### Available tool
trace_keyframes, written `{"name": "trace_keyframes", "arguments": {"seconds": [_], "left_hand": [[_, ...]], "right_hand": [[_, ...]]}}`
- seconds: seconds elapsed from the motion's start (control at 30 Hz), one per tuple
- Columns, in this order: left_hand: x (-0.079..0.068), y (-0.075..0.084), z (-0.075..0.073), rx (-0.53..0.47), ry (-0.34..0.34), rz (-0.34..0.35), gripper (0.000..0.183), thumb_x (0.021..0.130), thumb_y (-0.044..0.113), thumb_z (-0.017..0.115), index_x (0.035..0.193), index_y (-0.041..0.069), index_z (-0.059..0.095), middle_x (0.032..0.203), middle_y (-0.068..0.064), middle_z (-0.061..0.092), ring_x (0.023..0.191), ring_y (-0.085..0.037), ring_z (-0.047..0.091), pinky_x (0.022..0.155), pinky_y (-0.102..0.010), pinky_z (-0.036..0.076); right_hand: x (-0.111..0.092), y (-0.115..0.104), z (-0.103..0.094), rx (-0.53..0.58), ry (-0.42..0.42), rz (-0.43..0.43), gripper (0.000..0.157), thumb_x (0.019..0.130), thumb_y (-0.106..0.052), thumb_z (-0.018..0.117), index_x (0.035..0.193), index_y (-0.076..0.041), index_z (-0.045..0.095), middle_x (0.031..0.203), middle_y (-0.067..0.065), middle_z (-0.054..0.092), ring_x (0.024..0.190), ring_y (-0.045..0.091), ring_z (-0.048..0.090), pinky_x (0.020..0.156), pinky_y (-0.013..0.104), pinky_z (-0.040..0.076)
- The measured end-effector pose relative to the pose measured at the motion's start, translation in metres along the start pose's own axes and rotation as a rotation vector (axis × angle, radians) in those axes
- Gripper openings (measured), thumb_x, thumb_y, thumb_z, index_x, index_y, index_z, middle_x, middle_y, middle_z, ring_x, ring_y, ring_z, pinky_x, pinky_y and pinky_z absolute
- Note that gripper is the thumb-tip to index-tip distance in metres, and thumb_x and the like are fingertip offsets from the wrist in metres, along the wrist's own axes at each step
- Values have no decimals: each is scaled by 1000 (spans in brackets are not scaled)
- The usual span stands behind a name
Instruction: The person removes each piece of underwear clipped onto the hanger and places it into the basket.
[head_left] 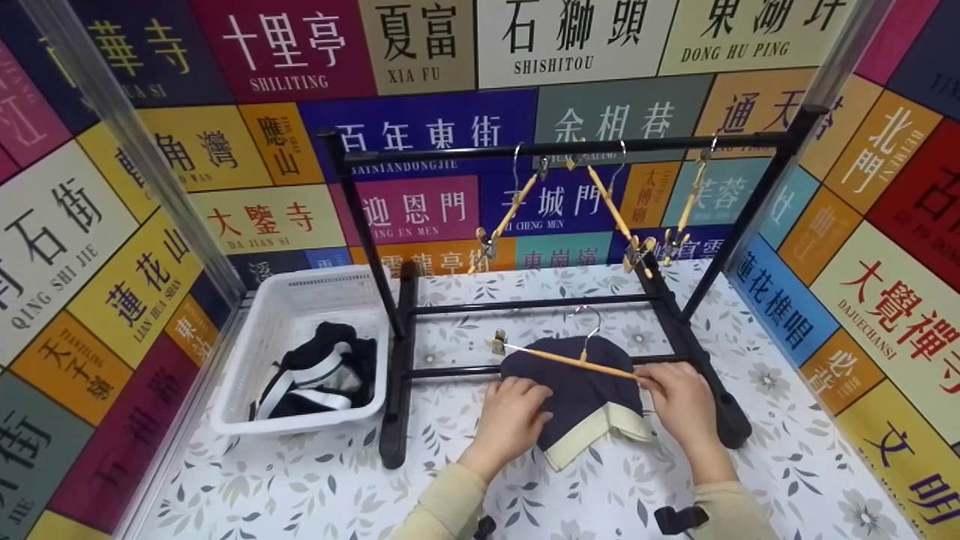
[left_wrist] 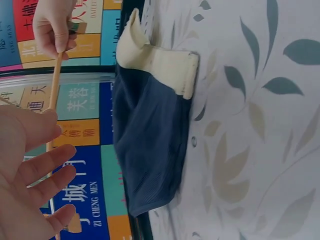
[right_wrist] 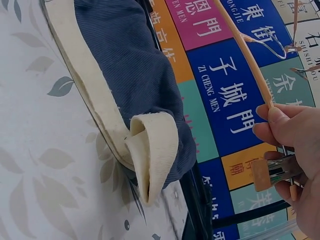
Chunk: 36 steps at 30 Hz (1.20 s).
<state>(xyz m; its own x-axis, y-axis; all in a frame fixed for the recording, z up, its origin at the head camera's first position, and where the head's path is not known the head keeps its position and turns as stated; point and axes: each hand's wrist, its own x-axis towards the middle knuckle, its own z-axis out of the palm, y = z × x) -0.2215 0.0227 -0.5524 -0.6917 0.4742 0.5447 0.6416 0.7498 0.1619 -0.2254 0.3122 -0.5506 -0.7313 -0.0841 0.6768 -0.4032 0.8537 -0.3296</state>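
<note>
A wooden clip hanger (head_left: 577, 362) with a metal hook is held above the cloth. My right hand (head_left: 681, 401) pinches its right end between thumb and fingers, beside a clip (right_wrist: 275, 170). My left hand (head_left: 511, 424) is near the left part of the hanger, its fingers loosely spread in the left wrist view, where the hanger rod passes behind them. Below lies a navy ribbed cloth item (head_left: 574, 405) with a cream band (left_wrist: 165, 70), perhaps a knit cap, flat on the table.
A black rack (head_left: 570, 148) stands behind, with several clip hangers (head_left: 615, 202) on its top bar. Left of it a white plastic basket (head_left: 232, 409) holds dark and white clothes (head_left: 322, 375). The table (head_left: 285, 480) has a leaf-patterned cover.
</note>
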Motion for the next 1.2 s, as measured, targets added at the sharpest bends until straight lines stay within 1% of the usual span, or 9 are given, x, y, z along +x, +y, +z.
{"name": "trace_keyframes", "arguments": {"seconds": [0.2,0.33,0.53,0.67,0.8,1.0,1.2], "left_hand": [[2,4,15,15,-94,-17,32,87,34,73,116,19,68,110,3,66,104,-20,58,86,-41,44],[2,5,23,16,-138,-27,37,87,35,74,120,20,67,119,0,65,110,-21,57,87,-43,45],[2,6,31,25,-221,-51,47,87,38,73,130,20,63,133,-4,59,119,-25,54,90,-45,44],[0,6,36,34,-269,-60,54,86,40,74,134,20,60,139,-7,55,125,-27,51,92,-47,44],[-2,5,42,33,-317,-74,58,86,41,74,137,20,58,144,-9,51,130,-30,47,97,-51,42],[-2,8,49,22,-371,-97,62,86,44,73,141,22,55,150,-9,45,137,-33,40,104,-55,38],[-2,9,55,4,-408,-101,66,85,46,73,144,23,52,153,-9,41,140,-34,37,107,-56,35]], "right_hand": [[-2,1,1,17,11,0,18,74,-4,82,88,-12,75,87,3,73,83,31,62,73,47,45],[-3,1,1,17,0,16,17,75,-3,82,87,-12,74,88,4,73,82,30,62,73,46,45],[-5,0,1,19,-1,30,18,74,-2,83,88,-11,75,85,4,73,80,29,61,72,45,46],[-5,0,3,22,7,16,19,73,-2,83,87,-12,75,84,3,73,80,29,61,71,45,46],[-6,0,3,27,19,6,20,72,0,83,87,-12,75,85,3,73,78,29,61,69,45,46],[-8,-3,3,25,25,7,20,72,-1,83,87,-11,74,85,3,73,77,29,60,68,45,45],[-9,-4,4,17,11,17,18,73,-2,83,86,-11,73,83,2,72,78,29,61,69,44,45]]}}
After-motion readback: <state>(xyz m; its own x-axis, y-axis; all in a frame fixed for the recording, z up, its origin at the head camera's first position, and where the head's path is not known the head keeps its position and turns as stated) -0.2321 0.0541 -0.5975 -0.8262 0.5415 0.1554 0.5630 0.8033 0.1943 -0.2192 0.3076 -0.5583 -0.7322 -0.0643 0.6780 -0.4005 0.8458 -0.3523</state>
